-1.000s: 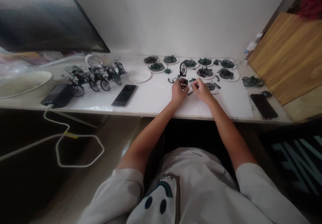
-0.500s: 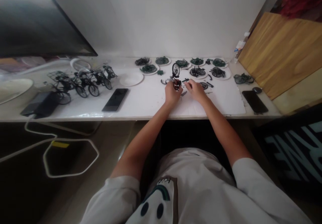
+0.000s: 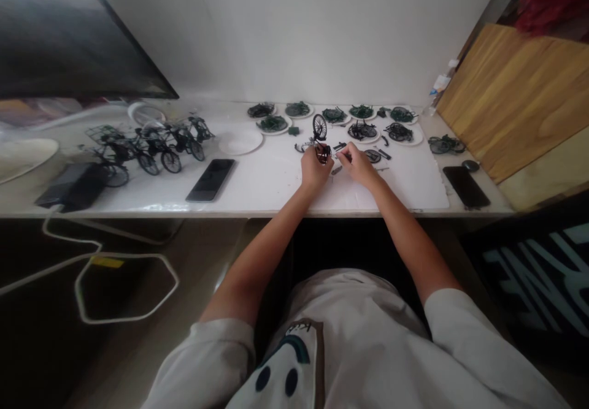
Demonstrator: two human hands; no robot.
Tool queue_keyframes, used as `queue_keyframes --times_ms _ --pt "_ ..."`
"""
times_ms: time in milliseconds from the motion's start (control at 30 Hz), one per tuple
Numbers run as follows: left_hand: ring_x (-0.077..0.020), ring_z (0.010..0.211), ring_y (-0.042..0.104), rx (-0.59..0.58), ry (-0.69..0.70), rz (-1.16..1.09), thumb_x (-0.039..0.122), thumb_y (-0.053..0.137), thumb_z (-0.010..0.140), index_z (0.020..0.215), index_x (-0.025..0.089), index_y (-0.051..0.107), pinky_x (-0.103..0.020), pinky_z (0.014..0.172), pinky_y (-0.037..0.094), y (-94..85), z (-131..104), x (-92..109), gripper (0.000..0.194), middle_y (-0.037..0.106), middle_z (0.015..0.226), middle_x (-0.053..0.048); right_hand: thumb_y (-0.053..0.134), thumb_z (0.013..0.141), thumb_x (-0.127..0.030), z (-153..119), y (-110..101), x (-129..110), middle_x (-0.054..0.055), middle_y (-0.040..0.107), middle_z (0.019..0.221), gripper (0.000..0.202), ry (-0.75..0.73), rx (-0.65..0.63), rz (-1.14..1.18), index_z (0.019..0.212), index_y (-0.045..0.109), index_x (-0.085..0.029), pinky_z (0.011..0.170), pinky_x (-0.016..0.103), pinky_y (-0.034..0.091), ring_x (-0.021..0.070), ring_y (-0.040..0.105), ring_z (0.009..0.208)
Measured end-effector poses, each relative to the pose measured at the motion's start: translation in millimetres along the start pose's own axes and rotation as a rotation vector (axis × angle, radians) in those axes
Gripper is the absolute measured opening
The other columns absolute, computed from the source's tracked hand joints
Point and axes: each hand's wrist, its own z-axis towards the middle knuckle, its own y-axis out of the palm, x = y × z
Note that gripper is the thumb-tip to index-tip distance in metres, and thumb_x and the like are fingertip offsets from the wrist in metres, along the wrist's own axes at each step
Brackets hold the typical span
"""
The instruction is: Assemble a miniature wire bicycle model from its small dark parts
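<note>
My left hand is closed round a small dark model bicycle frame, whose spoked wheel sticks up above the fingers. Just to the right, my right hand is closed in a pinch near the frame; what lies between its fingertips is too small to name. Around the hands on the white board lie loose dark parts, among them a wheel and a short dark piece.
Several plates with dark green and black parts stand along the back. Assembled model bicycles, a bare plate, a phone and a black box are left. Another phone lies right.
My right hand has shifted very slightly. The upright wheel over my left hand has tilted a little to the left. The camera view has moved slightly.
</note>
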Motion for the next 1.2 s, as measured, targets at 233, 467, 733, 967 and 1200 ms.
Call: queue_keyframes --times_ms 233,467,733,967,1200 --pt "-0.0162 0.076 0.070 -0.029 0.013 -0.013 0.009 0.073 0.085 0.106 0.021 0.065 -0.034 0.078 0.061 0.0 -1.8 0.7 0.025 0.077 0.102 -0.009 0.047 0.109 -0.059 0.7 0.3 -1.1 0.003 0.064 0.077 0.038 0.013 0.012 -0.095 0.090 0.051 -0.027 0.070 0.033 0.034 0.0219 0.057 0.072" --pt "-0.0159 0.076 0.071 -0.021 -0.002 -0.033 0.010 0.074 0.086 0.105 0.021 0.063 -0.034 0.077 0.062 1.4 -1.5 0.1 0.024 0.077 0.105 -0.010 0.044 0.108 -0.060 -0.5 0.7 -1.4 0.004 0.068 0.082 0.037 0.024 0.009 -0.054 0.093 0.052 -0.028 0.071 0.034 0.038 0.0235 0.060 0.076" --pt "-0.0157 0.072 0.071 0.000 -0.032 -0.024 0.011 0.075 0.084 0.108 0.019 0.067 -0.032 0.074 0.060 0.9 0.5 1.0 0.027 0.077 0.097 -0.008 0.049 0.105 -0.063 0.7 3.3 1.4 0.008 0.074 0.097 0.035 0.000 0.014 0.036 0.099 0.050 -0.028 0.080 0.035 0.045 0.0244 0.065 0.085" --pt "-0.0164 0.075 0.072 -0.014 -0.013 -0.015 0.011 0.075 0.084 0.111 0.019 0.068 -0.033 0.077 0.061 -2.4 -1.0 3.8 0.030 0.079 0.100 -0.009 0.047 0.108 -0.058 0.4 1.5 1.3 0.006 0.071 0.088 0.033 -0.008 0.008 -0.045 0.097 0.052 -0.027 0.075 0.033 0.039 0.0229 0.062 0.078" --pt "-0.0154 0.073 0.071 -0.022 0.020 -0.018 0.012 0.074 0.085 0.112 0.020 0.068 -0.031 0.075 0.062 -1.6 -2.6 3.4 0.029 0.077 0.100 -0.009 0.044 0.110 -0.059 1.9 3.7 -0.6 0.004 0.065 0.074 0.041 0.030 0.029 -0.147 0.085 0.053 -0.027 0.069 0.034 0.035 0.0233 0.058 0.071"
